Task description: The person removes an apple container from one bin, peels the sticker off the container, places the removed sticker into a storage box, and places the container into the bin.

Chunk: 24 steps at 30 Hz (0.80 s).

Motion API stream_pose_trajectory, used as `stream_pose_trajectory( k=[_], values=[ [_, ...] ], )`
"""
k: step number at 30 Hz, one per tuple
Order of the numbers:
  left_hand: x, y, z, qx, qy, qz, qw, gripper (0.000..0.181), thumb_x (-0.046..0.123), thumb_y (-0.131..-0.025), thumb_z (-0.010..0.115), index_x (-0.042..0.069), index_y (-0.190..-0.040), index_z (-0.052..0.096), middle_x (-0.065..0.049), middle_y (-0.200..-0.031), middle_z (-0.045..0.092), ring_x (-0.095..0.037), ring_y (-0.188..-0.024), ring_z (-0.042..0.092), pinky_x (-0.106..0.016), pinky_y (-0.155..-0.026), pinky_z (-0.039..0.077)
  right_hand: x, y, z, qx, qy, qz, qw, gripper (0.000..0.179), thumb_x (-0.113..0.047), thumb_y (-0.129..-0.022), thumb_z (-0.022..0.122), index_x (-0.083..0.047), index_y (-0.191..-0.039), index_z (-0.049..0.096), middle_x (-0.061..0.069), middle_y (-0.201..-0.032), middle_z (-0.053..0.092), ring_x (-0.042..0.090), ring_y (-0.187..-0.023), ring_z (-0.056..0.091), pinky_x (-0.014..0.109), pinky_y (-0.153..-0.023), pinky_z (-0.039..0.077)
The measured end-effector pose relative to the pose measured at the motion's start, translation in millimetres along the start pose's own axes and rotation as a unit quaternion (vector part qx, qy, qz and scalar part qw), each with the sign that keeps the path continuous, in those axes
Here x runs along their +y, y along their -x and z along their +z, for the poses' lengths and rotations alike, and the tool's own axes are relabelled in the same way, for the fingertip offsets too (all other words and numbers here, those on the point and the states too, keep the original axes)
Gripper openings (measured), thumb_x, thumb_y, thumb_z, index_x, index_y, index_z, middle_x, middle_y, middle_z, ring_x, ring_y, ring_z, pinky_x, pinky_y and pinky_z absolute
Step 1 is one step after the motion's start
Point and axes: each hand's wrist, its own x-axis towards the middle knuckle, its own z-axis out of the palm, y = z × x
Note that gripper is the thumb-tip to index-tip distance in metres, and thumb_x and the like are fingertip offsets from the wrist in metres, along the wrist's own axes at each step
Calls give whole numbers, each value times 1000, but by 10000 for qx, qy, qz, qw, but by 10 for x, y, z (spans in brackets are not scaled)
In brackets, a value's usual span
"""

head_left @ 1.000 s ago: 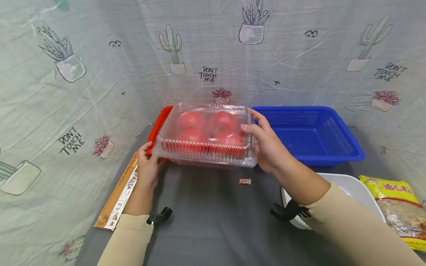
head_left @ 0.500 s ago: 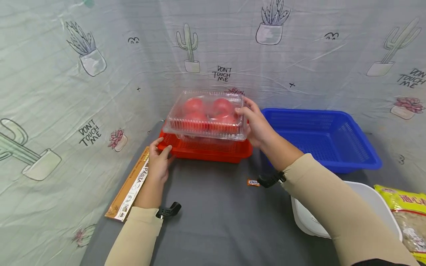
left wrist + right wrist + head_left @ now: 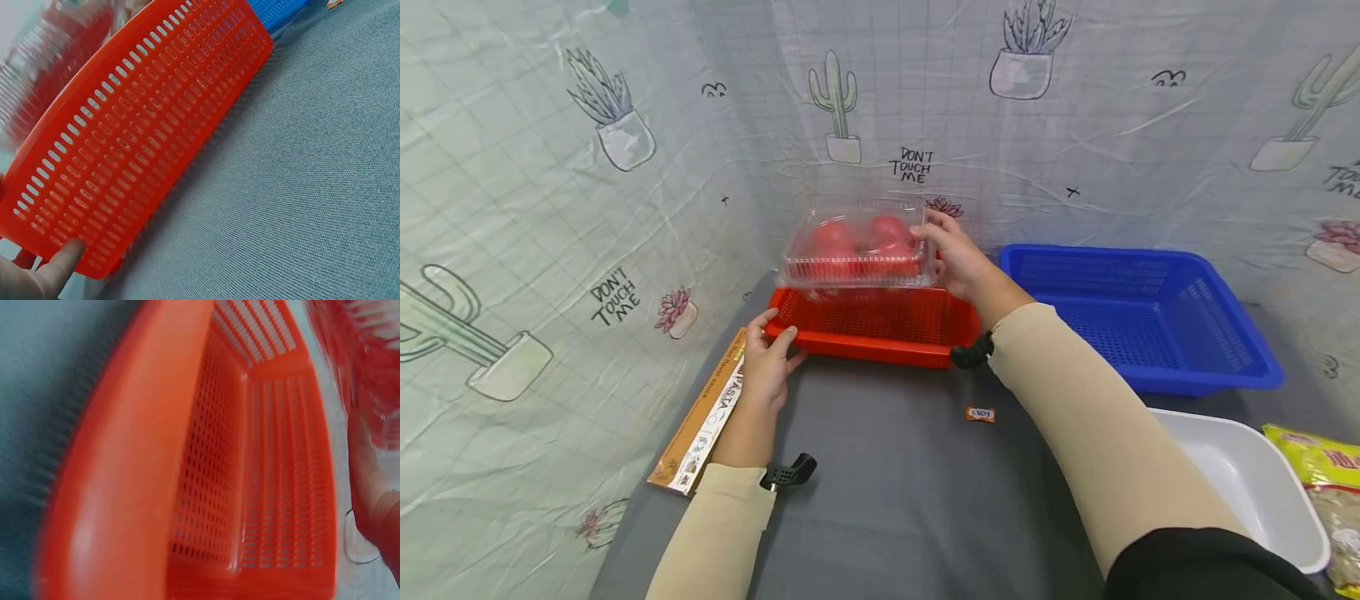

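My right hand (image 3: 953,250) grips the right end of a clear plastic clamshell box (image 3: 850,268) with several red round fruits, tomato-like, inside. The box is held up over the back of a red slotted basket (image 3: 880,348), whose inside shows bare in the right wrist view. At the basket's front left corner, my left hand (image 3: 767,357) pinches the rim; in the left wrist view its thumb (image 3: 65,259) presses the outer wall. The fingers behind that corner are mostly hidden.
To the right stands a blue basket (image 3: 1157,379), with a white tub (image 3: 1255,475) and a yellow food bag (image 3: 1337,492) in front of it. A long pasta box (image 3: 703,417) lies by the left hand, a small orange packet (image 3: 980,414) at mid-table. A patterned curtain (image 3: 880,100) hangs behind.
My right hand has carried the clamshell box away from me and slightly up, baring the red basket under it. The left hand has gone from beside the box to the basket's corner.
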Motion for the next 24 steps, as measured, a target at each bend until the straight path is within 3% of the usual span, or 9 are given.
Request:
stream_pose_trajectory(
  k=[3, 7, 13, 19, 24],
  values=[
    [-16, 7, 2, -29, -44, -56, 10000, 60, 1, -106, 59, 10, -160, 35, -20, -162, 38, -38, -142, 49, -64, -110, 47, 93, -124, -43, 14, -44, 115, 9999, 75, -29, -101, 68, -32, -166, 30, 4, -165, 32, 40, -133, 50, 51, -96, 56],
    [-7, 37, -27, 29, -136, -131, 9998, 58, 5, -106, 60, 12, -160, 37, -18, -162, 38, -36, -140, 51, -63, -110, 47, 218, -241, -40, 5, -173, 254, 9995, 75, -30, -101, 69, -32, -166, 30, 5, -168, 29, 45, -142, 45, 60, -111, 48],
    [37, 46, -67, 107, -206, -138, 9996, 57, 6, -107, 61, 11, -159, 38, -17, -161, 39, -33, -136, 54, -61, -108, 49, 250, -374, 38, -97, -54, 282, 9995, 76, -31, -99, 70, -29, -165, 31, 10, -164, 33, 45, -137, 50, 62, -108, 50],
    [23, -12, 3, 9, -129, -93, 9999, 58, 5, -106, 62, 11, -158, 39, -20, -161, 40, -36, -139, 52, -61, -107, 50, 141, -488, -71, 68, 158, 342, 9993, 74, -31, -98, 71, -31, -162, 32, 10, -162, 36, 45, -132, 54, 61, -106, 52],
    [7, -10, -29, 100, -134, -176, 9997, 55, 6, -106, 62, 12, -157, 41, -18, -162, 39, -35, -139, 52, -59, -107, 51, 214, -556, -79, -31, 255, 464, 9986, 74, -30, -98, 71, -29, -161, 32, 11, -160, 37, 46, -130, 55, 63, -106, 51]
  ],
)
